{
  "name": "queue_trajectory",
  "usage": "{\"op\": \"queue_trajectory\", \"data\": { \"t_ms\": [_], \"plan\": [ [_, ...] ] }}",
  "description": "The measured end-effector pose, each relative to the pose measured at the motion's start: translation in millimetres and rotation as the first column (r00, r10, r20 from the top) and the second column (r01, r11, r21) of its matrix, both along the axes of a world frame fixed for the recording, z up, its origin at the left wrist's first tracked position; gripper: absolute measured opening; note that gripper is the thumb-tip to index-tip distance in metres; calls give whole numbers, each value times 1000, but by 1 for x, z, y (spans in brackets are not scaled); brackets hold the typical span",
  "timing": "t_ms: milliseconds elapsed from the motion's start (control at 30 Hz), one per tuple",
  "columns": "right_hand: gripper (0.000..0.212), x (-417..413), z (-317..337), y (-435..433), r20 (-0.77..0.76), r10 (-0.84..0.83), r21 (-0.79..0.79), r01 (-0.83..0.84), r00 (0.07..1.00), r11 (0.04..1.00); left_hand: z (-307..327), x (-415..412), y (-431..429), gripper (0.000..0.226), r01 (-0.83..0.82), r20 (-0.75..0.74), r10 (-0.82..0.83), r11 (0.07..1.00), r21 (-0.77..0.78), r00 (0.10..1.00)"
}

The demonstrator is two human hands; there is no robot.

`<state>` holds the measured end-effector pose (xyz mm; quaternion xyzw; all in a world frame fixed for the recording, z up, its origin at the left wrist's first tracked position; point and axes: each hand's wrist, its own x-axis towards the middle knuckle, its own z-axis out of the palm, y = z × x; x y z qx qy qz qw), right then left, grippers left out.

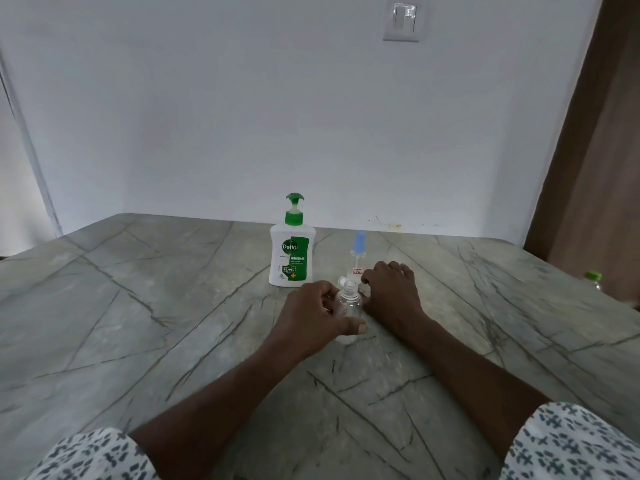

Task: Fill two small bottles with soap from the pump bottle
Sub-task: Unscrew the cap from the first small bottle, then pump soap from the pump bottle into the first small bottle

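A white Dettol pump bottle (292, 252) with a green pump head stands upright on the grey marble table (138, 306). Just right of it stands a slim clear small bottle (358, 258) with a pale blue cap and a small red-edged label. In front of it, my left hand (313, 318) grips a rounder clear small bottle (348, 306) whose flip cap hangs open to the left. My right hand (389, 289) rests beside that bottle's neck, fingers curled at its top; whether they pinch the cap is hidden.
A white wall rises behind the table with a light switch (403, 20) high up. A brown door or panel (595, 168) stands at the right. A clear bottle with a green cap (593, 278) sits at the table's far right edge.
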<state>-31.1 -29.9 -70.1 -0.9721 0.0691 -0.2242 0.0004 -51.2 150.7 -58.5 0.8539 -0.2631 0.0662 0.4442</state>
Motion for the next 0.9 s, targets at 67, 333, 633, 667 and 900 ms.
{"op": "queue_trajectory", "data": {
  "t_ms": [67,333,633,667,900],
  "plan": [
    [39,0,1,0,-1,-5,7,5,1000,1000,-1,0,0,50,-1,1,1,1000,5,1000],
    [37,2,-1,-1,2,-8,-15,8,1000,1000,3,1,2,58,23,-21,-23,1000,-18,1000],
    [37,-3,1,-4,212,-6,46,-4,977,999,21,19,20,24,-354,-101,346,830,-432,933],
    [34,-4,3,-5,250,-3,73,-15,968,997,21,26,23,15,-428,-90,429,815,-391,899],
    [35,-42,27,-2,301,159,465,-290,940,836,31,78,42,87,-397,-141,372,885,-242,917]
  ]
}}
